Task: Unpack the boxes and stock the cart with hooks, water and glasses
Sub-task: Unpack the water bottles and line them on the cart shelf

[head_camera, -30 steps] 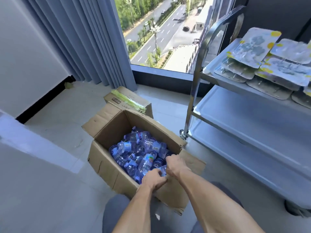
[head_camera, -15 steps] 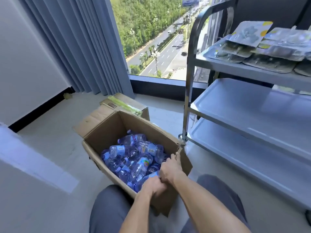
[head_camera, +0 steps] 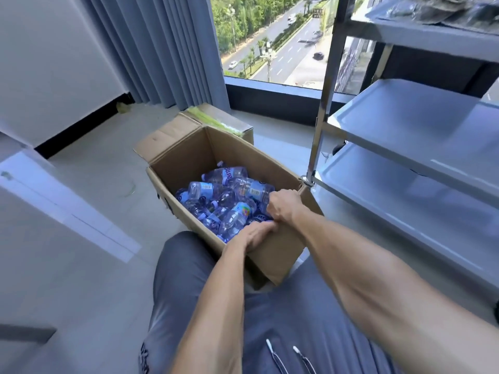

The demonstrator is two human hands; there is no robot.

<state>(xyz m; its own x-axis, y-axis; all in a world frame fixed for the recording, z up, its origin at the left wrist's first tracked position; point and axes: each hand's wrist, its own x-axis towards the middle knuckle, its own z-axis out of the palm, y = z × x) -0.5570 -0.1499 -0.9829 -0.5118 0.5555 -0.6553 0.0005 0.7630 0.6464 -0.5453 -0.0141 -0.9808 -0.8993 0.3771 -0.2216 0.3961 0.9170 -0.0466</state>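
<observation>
From the head view, an open cardboard box (head_camera: 232, 190) sits on the floor (head_camera: 102, 190) between the person's knees, its far flap folded outward. It is the landmark here. Inside it lies a loose heap of small water bottles (head_camera: 224, 201), clear plastic with blue labels, lying on their sides and overlapping.

Both hands are at the box's near rim. The left hand (head_camera: 255, 234) has its fingers curled over the near wall's top edge, gripping the cardboard. The right hand (head_camera: 283, 206) is at the near right corner, fingers bent down inside the box; whether they clamp the rim or a bottle there cannot be told.

To the right of the box, almost touching its right corner, stands the cart (head_camera: 410, 147), a metal frame with grey tray shelves. The two lower shelves show no goods; packets (head_camera: 432, 8) lie on the top one, blurred. Behind the box sits a smaller closed carton (head_camera: 229, 122) with green strips on top.

The full box is likely heavy, and its cardboard walls would flex if dragged by the rim, so lifting bottles out seems wiser. Each bottle should be light, smooth and slightly squashy; a grasp round the body, at the label, ought to hold best.
</observation>
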